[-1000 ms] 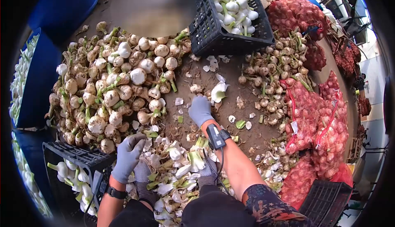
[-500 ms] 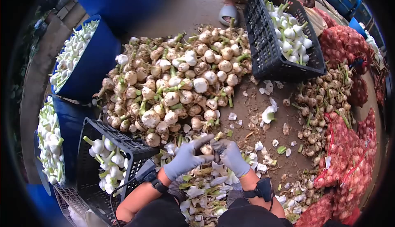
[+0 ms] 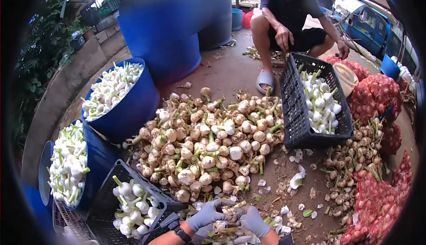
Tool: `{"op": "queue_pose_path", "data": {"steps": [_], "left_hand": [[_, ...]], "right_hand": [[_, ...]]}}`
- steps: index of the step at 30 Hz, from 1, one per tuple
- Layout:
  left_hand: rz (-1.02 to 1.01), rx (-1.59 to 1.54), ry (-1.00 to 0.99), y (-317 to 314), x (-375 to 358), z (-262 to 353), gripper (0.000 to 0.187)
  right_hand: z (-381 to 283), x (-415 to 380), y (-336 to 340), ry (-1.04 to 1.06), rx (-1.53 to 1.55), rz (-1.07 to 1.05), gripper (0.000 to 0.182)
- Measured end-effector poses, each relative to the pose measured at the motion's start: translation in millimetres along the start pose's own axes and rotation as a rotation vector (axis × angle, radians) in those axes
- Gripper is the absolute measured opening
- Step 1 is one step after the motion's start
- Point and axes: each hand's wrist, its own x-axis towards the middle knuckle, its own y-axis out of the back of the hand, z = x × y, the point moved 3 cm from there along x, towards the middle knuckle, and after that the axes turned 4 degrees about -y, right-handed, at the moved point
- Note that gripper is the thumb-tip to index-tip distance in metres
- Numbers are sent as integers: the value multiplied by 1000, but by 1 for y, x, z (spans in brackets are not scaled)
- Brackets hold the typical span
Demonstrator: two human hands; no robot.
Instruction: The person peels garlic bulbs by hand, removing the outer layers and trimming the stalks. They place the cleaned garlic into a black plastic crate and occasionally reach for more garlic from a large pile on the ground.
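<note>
Head view, garlic bulb (image 3: 228,210), between both hands' fingers (image 3: 220,217)

The garlic heap (image 3: 208,145) lies on the ground (image 3: 284,180) between two crates. Left stand filled tubs; right lie net sacks (image 3: 375,200).

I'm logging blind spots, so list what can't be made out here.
All in the head view:
Garlic bulb: partly hidden by fingers of the left hand and right hand; the right hand's grip is unclear.
Tall blue tub: top blurred, any contents unseen.
Co-worker: head cut off by the top edge.
Garlic heap: lower layers hidden under upper bulbs.
Blue truck: interior too small to read.
</note>
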Motion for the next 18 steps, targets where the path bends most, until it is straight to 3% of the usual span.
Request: {"op": "queue_pose_path", "data": {"steps": [1, 3, 4, 5, 6, 7, 8, 10, 12, 13, 16, 17, 18], "left_hand": [[-10, -1, 9, 4, 1, -2, 56], [-17, -234, 35, 8, -2, -10, 51], [-64, -340, 108, 9, -6, -14, 50], [-62, -479, 101, 1, -12, -5, 57], [-57, -612, 74, -7, -9, 7, 64], [-42, -623, 65, -11, -7, 9, 71], [-25, -630, 53, -14, -7, 9, 78], [18, -514, 7, -9, -5, 3, 81], [-13, -408, 28, -8, -6, 9, 75], [-18, -234, 81, -11, -3, 12, 71], [58, 41, -80, -7, 0, -13, 71], [123, -184, 251, -7, -10, 0, 69], [184, 14, 57, 6, -10, -16, 54]], "right_hand": [[4, 8, 3, 0, -6, -11, 18], [29, 19, 7, 216, -196, 78, 15], [26, 15, 6, 139, -354, 159, 14], [-19, -8, -6, 407, -716, 312, 12], [-16, -5, -9, 461, -871, 446, 15], [-16, -5, -9, 621, -1012, 467, 16], [-14, -3, -9, 654, -1084, 439, 17], [-10, 3, -8, 670, -939, 437, 22], [-4, 4, -12, 373, 38, 158, 33], [-2, 6, -6, 210, 73, 39, 36], [23, 21, 4, 139, -86, 85, 27], [25, 20, 3, 149, -132, 152, 22], [25, 17, 0, 128, -141, 144, 20]]}}
